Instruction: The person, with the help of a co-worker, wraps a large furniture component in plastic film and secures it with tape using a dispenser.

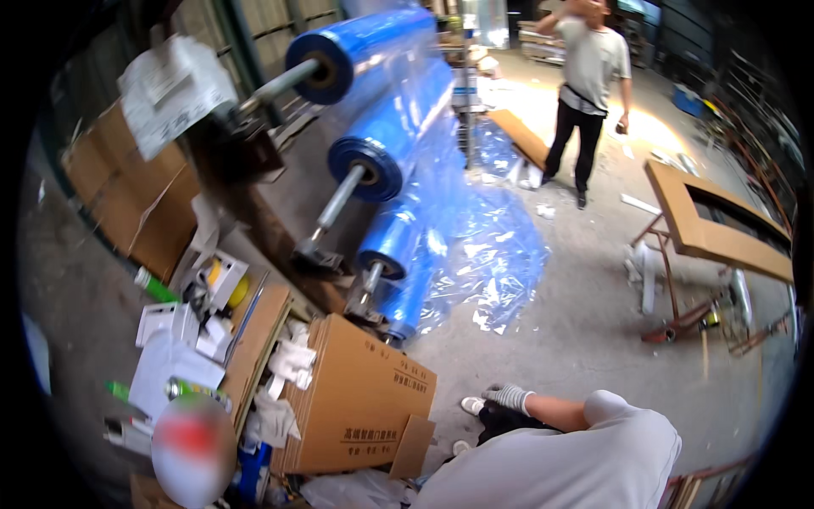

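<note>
My right hand (507, 397) wears a striped pale grey glove and rests against the dark trousers by my leg. Its fingers look loosely stretched, with nothing seen in them. My left hand is out of view. Nearest on the left stands a stack of flat brown cardboard cartons (365, 382) with dark print. White gloves or rags (292, 363) lie along its left edge. Ahead, several rolls of blue plastic film (373, 55) hang on metal bars, one above another. Loose blue film (492, 263) trails from them onto the floor.
A co-worker (592, 76) stands ahead, one hand raised, the other holding something small and dark. At right, a brown frame-shaped panel (670, 204) lies on a metal trestle (674, 280). A cluttered bench at left carries paper, white boxes (167, 324) and a spray can (191, 390).
</note>
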### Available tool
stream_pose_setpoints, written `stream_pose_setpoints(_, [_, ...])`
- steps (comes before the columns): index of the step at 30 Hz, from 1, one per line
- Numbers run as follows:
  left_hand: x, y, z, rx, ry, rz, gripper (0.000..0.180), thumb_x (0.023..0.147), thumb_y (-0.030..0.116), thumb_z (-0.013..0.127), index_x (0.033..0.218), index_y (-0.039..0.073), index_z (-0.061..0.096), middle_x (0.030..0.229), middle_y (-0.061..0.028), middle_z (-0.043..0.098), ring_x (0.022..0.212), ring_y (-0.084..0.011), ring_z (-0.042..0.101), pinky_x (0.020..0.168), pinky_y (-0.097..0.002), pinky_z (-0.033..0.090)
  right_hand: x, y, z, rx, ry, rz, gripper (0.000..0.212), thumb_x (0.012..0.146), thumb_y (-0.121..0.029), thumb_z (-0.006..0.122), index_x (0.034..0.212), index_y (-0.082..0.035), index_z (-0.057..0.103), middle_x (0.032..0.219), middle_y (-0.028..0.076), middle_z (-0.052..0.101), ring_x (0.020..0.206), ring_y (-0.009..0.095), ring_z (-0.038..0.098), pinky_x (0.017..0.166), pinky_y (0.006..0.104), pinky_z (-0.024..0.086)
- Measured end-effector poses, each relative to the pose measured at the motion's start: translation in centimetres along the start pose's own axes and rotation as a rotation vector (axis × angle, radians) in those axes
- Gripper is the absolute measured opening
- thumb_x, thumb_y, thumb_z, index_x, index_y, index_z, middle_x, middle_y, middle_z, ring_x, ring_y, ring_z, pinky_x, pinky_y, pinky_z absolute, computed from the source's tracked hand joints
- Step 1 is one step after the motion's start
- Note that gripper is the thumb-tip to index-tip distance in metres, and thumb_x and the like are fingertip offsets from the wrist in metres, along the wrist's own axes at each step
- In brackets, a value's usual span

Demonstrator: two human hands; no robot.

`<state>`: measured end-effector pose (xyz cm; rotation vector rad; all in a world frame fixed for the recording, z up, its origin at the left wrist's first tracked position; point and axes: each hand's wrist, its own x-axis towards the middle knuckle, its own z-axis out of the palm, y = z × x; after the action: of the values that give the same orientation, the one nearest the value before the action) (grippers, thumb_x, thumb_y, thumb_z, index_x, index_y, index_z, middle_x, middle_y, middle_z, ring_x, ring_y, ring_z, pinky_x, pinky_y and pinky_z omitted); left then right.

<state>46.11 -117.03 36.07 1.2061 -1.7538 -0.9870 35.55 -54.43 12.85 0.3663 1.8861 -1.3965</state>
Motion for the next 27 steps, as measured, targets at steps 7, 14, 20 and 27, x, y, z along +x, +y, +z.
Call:
stream_pose_setpoints(7, [2.4,-1.8,2.0,0.076,-0.014,-0.167,0.05,0.082,0.039,0.051,0.108,-0.003,0.056,0.105,-0.014,0.06,0.089,-0.022,0.054,0.078,-0.0352,0.043,-7.5,5.9,2.9,-0.024,-0.049,0.093,0.033,0.082,-0.036,0.056,0.095,-0.006,0.061,0.077,0.005,0.064,0.065,0.013,0.059,0.064,0.0287,0.047])
stream_pose_setpoints(14, [1.8,-4.1,0.8,0.105,0.024,-0.278,0.056,0.082,0.045,0.046,0.108,-0.004,0.057,0.106,-0.0155,0.059,0.091,-0.0241,0.055,0.079,-0.0384,0.044,-10.7,6.0,0.1,-0.347,-0.085,-0.023,0.04,0.083,-0.042,0.05,0.104,-0.009,0.06,0.091,0.01,0.064,0.084,0.023,0.06,0.078,0.0344,0.045])
stream_pose_setpoints(20, [3.0,-8.0,-6.3,0.039,0.12,-0.402,0.062,0.082,0.05,0.042,0.108,-0.004,0.057,0.107,-0.0168,0.059,0.093,-0.0259,0.055,0.08,-0.0411,0.044,-10.9,7.7,-5.2,-0.445,-0.009,-0.151,0.037,0.084,-0.038,0.051,0.105,-0.009,0.059,0.09,0.009,0.064,0.084,0.021,0.06,0.078,0.0347,0.046])
stream_pose_setpoints(27, [-4.2,-11.2,-9.6,0.55,0.276,-0.17,0.054,0.075,0.044,0.052,0.098,-0.003,0.061,0.105,-0.0217,0.059,0.094,-0.0328,0.059,0.083,-0.0384,0.045,-9.2,14.6,-9.9,0.061,-0.032,-0.039,0.026,0.086,-0.024,0.056,0.1,-0.001,0.056,0.083,0.012,0.064,0.07,0.019,0.061,0.061,0.0301,0.05])
